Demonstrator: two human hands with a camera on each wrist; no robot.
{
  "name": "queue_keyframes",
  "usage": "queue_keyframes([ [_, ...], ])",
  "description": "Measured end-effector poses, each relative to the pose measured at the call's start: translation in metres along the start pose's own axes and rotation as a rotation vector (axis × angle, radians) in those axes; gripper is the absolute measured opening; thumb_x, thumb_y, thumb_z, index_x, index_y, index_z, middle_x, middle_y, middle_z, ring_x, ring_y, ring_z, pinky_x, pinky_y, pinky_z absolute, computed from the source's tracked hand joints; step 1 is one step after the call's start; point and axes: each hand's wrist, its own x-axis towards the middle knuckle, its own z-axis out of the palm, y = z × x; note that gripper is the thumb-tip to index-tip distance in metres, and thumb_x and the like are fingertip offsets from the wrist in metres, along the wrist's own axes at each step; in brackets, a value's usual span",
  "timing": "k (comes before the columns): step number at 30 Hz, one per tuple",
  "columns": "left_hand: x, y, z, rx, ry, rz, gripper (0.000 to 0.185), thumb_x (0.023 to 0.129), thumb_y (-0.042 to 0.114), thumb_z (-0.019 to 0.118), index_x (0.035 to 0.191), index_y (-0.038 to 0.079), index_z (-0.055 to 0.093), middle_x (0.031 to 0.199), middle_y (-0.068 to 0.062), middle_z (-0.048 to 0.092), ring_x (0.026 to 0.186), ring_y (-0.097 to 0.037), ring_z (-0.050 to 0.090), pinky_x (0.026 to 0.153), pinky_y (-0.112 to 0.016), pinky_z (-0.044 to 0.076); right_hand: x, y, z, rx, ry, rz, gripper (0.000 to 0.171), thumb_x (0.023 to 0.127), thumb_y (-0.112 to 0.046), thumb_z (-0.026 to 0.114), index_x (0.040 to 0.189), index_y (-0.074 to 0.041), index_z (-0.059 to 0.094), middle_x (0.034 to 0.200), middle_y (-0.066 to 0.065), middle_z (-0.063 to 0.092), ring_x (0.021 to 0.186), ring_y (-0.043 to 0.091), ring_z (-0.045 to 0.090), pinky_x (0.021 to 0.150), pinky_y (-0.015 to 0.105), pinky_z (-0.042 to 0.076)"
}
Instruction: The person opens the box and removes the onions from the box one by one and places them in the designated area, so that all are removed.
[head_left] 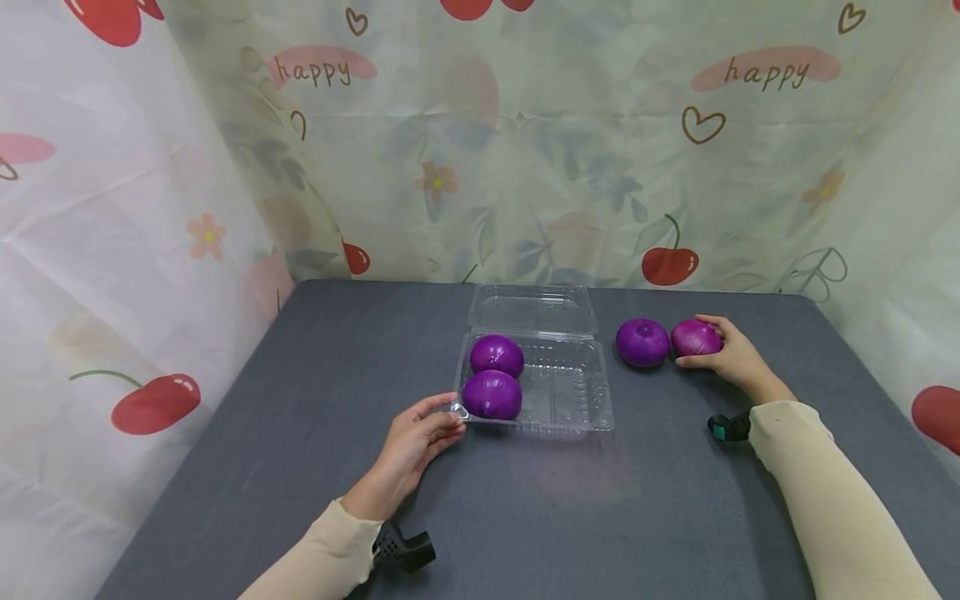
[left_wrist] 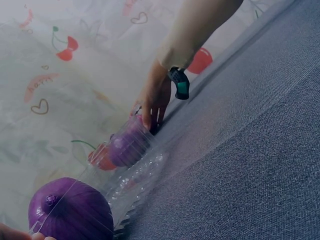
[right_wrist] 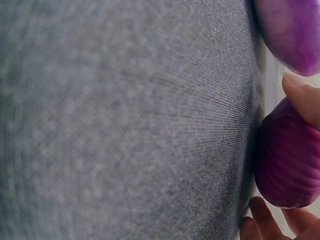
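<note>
A clear plastic clamshell container (head_left: pixel 573 387) lies on the table with its lid folded back. Two red onions, one at the back (head_left: pixel 497 353) and one at the front (head_left: pixel 492 397), sit in its left half. My left hand (head_left: pixel 411 450) pinches the container's front left corner between thumb and fingers. To the right, my right hand (head_left: pixel 733 362) grips another red onion (head_left: pixel 694 337), its thumb and fingers around the sides. In the right wrist view this onion (right_wrist: pixel 287 155) is close to the table surface. A further red onion (head_left: pixel 642 342) stands just left of it.
The grey cloth-covered table (head_left: pixel 315 358) runs back to a printed curtain (head_left: pixel 525 167), which also hangs along both sides. The container's open lid (head_left: pixel 532 310) lies toward the back edge. Black wrist devices (head_left: pixel 405 547) are worn on both arms.
</note>
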Motion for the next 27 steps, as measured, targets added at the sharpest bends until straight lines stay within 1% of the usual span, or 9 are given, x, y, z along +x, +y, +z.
queue_keyframes([
  [7, -0.0007, -0.0001, 0.0000, -0.005, 0.001, -0.001, 0.039, 0.089, 0.003, 0.063, 0.128, 0.002, 0.058, 0.084, -0.003, 0.069, 0.078, -0.013, 0.068, 0.082, -0.033, 0.058, -0.0005, -0.0003, -0.0007, 0.008, -0.008, 0.002, 0.105, 0.080, -0.035, 0.079, 0.154, -0.006, 0.011, 0.147, 0.039, 0.019, 0.130, 0.053, 0.029, 0.103, 0.066, 0.035],
  [14, 0.0004, -0.0010, -0.0002, -0.010, 0.003, 0.001, 0.038, 0.089, 0.001, 0.063, 0.127, 0.001, 0.059, 0.083, -0.004, 0.069, 0.078, -0.013, 0.068, 0.081, -0.032, 0.058, -0.0013, -0.0015, -0.0003, 0.022, -0.001, 0.003, 0.106, 0.080, -0.033, 0.079, 0.155, -0.006, 0.009, 0.147, 0.039, 0.021, 0.131, 0.052, 0.031, 0.102, 0.063, 0.036],
  [27, -0.0005, -0.0005, 0.0002, -0.005, 0.005, 0.004, 0.038, 0.089, 0.000, 0.062, 0.126, 0.000, 0.059, 0.082, -0.004, 0.068, 0.077, -0.013, 0.067, 0.079, -0.031, 0.058, -0.0019, -0.0047, -0.0015, 0.021, -0.012, 0.025, 0.109, 0.080, -0.034, 0.079, 0.155, -0.007, 0.006, 0.150, 0.039, 0.016, 0.134, 0.053, 0.026, 0.103, 0.064, 0.034],
])
